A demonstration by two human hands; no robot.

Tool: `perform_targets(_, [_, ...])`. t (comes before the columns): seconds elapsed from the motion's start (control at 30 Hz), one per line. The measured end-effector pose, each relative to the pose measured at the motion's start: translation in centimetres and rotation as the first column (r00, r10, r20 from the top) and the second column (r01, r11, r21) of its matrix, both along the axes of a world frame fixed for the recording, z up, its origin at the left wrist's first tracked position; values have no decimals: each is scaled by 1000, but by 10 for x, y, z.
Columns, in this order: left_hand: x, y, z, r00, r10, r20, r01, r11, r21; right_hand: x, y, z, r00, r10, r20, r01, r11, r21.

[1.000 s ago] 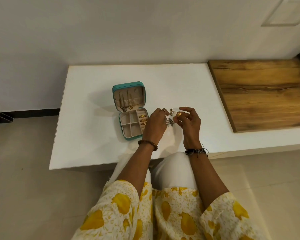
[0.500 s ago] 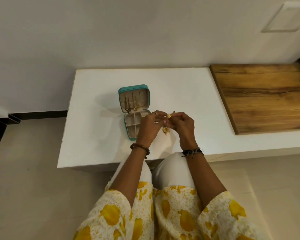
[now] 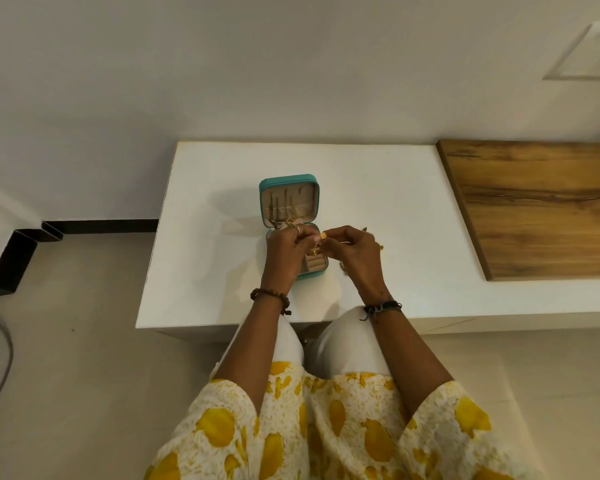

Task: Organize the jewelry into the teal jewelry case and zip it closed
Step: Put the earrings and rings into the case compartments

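Note:
The teal jewelry case (image 3: pixel 269 183) lies open on the white table (image 3: pixel 378 188), its lid propped up with chains hanging inside. My left hand (image 3: pixel 286 251) hovers over the case's tray and hides most of it; only the ring-roll corner (image 3: pixel 315 263) shows. My right hand (image 3: pixel 355 252) is just right of the case. Both hands pinch a small gold earring (image 3: pixel 323 236) between their fingertips, above the tray. A gold piece (image 3: pixel 314 251) dangles below it.
Small gold pieces (image 3: pixel 381 246) lie on the table right of my right hand, partly hidden by it. A raised wooden slab (image 3: pixel 537 209) covers the table's right side. The wall is close behind. My knees sit under the table's front edge.
Both hands have shifted left with the gold earring, from beside the case to over its tray. The view has also shifted.

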State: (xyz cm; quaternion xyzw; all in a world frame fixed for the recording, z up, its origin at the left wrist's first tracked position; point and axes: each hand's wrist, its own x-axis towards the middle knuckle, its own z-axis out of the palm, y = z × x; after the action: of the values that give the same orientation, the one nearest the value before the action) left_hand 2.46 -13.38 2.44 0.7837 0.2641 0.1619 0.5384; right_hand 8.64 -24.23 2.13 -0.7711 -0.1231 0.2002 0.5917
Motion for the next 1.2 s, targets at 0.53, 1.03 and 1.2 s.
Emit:
perform_targets(0.53, [-3, 7, -13, 956, -69, -285, 131, 970, 203, 9, -7, -13, 982, 189, 22, -179, 959, -218])
perform_targets(1.03, [-5, 3, -13, 926, 9, -376, 125, 936, 330, 8, 1, -18, 919, 342, 195, -228, 866, -444])
perform_targets(1.2, [-4, 4, -17, 926, 38, -375, 82, 950, 301, 8, 0, -20, 985, 166, 51, -143, 941, -307])
